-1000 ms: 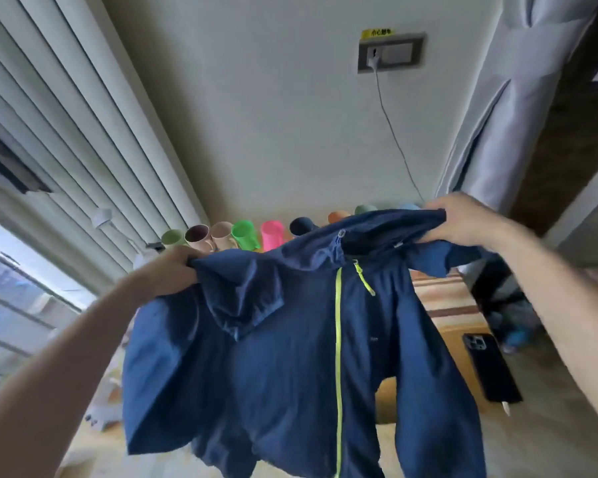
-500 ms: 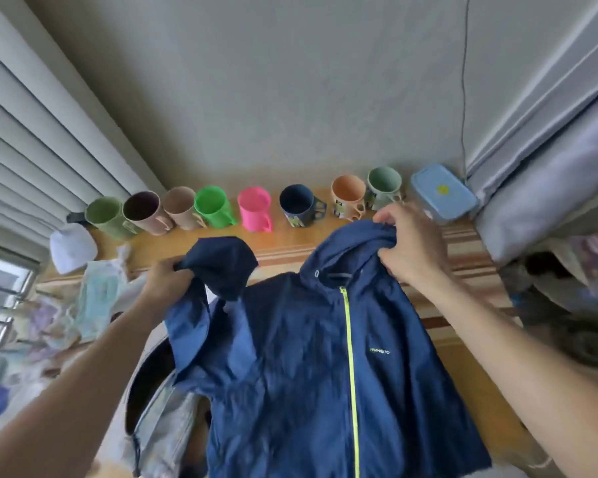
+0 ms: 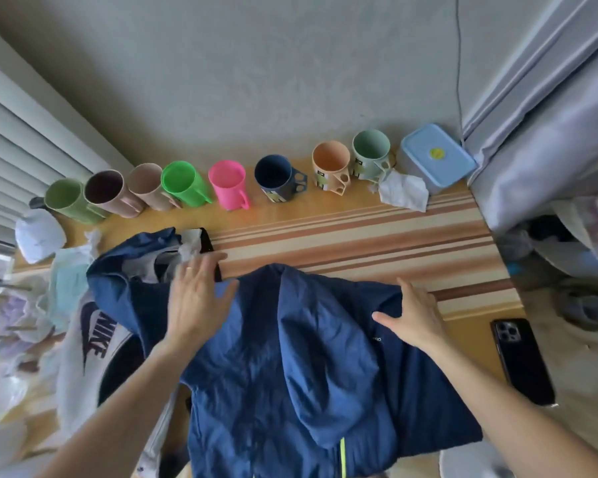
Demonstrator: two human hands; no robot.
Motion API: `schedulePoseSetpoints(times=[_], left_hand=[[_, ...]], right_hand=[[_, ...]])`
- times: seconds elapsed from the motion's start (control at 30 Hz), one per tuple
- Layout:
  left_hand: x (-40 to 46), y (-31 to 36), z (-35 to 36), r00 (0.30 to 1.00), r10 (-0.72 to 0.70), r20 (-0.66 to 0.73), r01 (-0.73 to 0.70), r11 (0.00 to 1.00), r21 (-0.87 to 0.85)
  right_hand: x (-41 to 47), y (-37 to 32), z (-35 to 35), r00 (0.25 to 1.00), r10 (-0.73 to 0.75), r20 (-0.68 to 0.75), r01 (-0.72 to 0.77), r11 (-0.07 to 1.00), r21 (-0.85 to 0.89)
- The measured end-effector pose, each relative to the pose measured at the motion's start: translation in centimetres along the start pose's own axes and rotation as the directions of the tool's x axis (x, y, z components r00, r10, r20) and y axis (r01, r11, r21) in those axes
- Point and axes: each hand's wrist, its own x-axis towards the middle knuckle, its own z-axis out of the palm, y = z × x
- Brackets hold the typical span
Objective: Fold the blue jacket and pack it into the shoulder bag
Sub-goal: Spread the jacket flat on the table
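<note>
Blue jacket (image 3: 290,357) lies spread on the striped table (image 3: 359,243), both hands' grip flat, holding nothing.

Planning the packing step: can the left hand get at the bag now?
Probably yes: the left hand rests flat on the jacket, the bag lies right beside it, partly under the jacket's edge.

The blue jacket (image 3: 290,367) is running off the bottom edge, so its hem and most of its yellow zip (image 3: 342,457) are cut away. It is covering part of the white Nike shoulder bag (image 3: 83,339), hiding the bag's right side. The small logo (image 3: 377,339) on the jacket's chest is showing too small to read. Left of the bag, the clutter (image 3: 11,315) on the bench (image 3: 359,236) is blurring into shapes too vague to name. The phone (image 3: 520,360) is lying face down, its screen hidden.
</note>
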Motion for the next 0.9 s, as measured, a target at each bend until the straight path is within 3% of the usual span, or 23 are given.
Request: schedulePoseSetpoints(times=[0.1, 0.2, 0.3, 0.47, 0.6, 0.7, 0.77, 0.83, 0.9], left_hand=[[1.6, 1.6, 5.4, 0.966, -0.002, 0.26, -0.019, 0.997, 0.077], [2.6, 1.4, 6.9, 0.924, -0.035, 0.382, -0.011, 0.993, 0.118], [2.6, 0.2, 4.5, 0.959, -0.11, 0.26, 0.123, 0.992, -0.033], [4.0, -0.4, 0.0, 0.998, -0.015, 0.056, 0.018, 0.998, -0.062], [8.6, 0.5, -0.1, 0.997, 0.009, -0.071, -0.012, 0.999, -0.038], [10.8, 0.7, 1.6, 0.998, -0.009, -0.069, 0.016, 0.994, 0.105], [9.9, 1.4, 3.4, 0.992, -0.069, -0.102, 0.085, 0.982, 0.171], [7.2, 3.1, 5.2, 0.987, -0.054, -0.154, 0.074, 0.989, 0.128], [4.1, 5.6, 6.9, 0.998, -0.05, -0.026, 0.051, 0.998, 0.034]], right_hand=[[2.0, 0.9, 1.6, 0.998, -0.058, -0.024, 0.055, 0.993, -0.104], [3.6, 1.7, 1.1, 0.988, -0.121, -0.094, 0.124, 0.992, 0.027], [4.6, 2.4, -2.3, 0.982, -0.104, -0.161, 0.146, 0.948, 0.281], [5.8, -0.3, -9.0, 0.963, -0.137, -0.23, 0.233, 0.854, 0.465], [10.7, -3.6, -12.0, 0.945, -0.136, -0.296, 0.272, 0.832, 0.484], [13.8, -4.6, -11.8, 0.936, -0.178, -0.304, 0.286, 0.888, 0.359], [13.7, -4.6, -10.6, 0.913, -0.202, -0.355, 0.278, 0.944, 0.177], [12.3, -4.3, -8.3, 0.842, -0.307, -0.444, 0.335, 0.942, -0.015], [10.9, -4.1, -5.6, 0.777, -0.496, -0.387, 0.475, 0.866, -0.155]])
